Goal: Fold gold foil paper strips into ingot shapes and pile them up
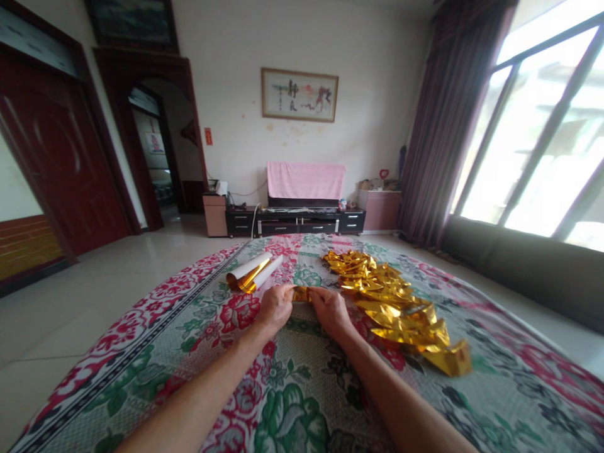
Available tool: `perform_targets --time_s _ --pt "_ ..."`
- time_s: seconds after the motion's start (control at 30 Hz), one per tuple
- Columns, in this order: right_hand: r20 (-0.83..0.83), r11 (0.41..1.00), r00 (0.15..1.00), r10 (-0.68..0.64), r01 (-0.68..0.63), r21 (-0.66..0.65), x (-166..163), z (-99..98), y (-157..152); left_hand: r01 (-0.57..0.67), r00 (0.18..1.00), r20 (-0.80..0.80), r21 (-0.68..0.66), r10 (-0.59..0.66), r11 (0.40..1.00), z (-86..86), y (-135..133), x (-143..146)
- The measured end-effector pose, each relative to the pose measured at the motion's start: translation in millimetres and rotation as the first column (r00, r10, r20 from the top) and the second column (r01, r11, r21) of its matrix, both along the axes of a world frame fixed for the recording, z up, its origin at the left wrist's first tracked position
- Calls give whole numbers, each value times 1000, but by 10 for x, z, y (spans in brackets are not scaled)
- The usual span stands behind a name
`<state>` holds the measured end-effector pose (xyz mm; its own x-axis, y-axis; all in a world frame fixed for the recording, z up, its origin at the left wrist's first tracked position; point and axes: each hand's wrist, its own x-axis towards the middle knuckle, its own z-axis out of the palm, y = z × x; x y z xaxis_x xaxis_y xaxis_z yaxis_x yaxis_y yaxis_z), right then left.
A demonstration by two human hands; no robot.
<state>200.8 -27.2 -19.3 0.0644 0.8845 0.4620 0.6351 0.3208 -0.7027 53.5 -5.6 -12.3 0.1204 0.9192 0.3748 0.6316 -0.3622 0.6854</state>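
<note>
Between my two hands is a small folded piece of gold foil paper (302,294), held level just above the bed cover. My left hand (276,308) pinches its left end, and my right hand (331,309) grips the right end with curled fingers. To the right lies a long heap of folded gold foil pieces (401,302), overlapping in a row. Left of my hands rest loosely rolled sheets of gold foil paper with white backs (252,272). My fingers hide the ends of the held piece.
A flowered cover (292,412) spreads under everything, its rounded far edge facing a low black TV cabinet (302,225). A pink cloth (306,180) drapes over the screen. Purple curtains (438,119) and a bright window stand right, a red door (56,145) left.
</note>
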Motion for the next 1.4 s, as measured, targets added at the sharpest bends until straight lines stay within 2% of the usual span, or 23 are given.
perform_targets --time_s 0.53,0.73,1.0,1.23,1.4 --pt "-97 999 995 23 -25 -20 -8 8 6 45 998 47 -16 -44 999 14 20 -18" --pt "-101 997 994 -41 34 -74 15 -19 35 45 997 63 -68 -41 997 52 20 -31" --pt "-185 996 983 -9 -8 -94 22 -39 38 182 980 105 -143 -168 973 171 -7 -139" --pt "-130 991 991 -28 11 -130 36 -22 46 312 927 255 -127 -273 941 60 53 -203" --pt "-120 992 992 -41 26 -125 33 -32 53 366 903 276 -96 -329 926 -10 114 -240"
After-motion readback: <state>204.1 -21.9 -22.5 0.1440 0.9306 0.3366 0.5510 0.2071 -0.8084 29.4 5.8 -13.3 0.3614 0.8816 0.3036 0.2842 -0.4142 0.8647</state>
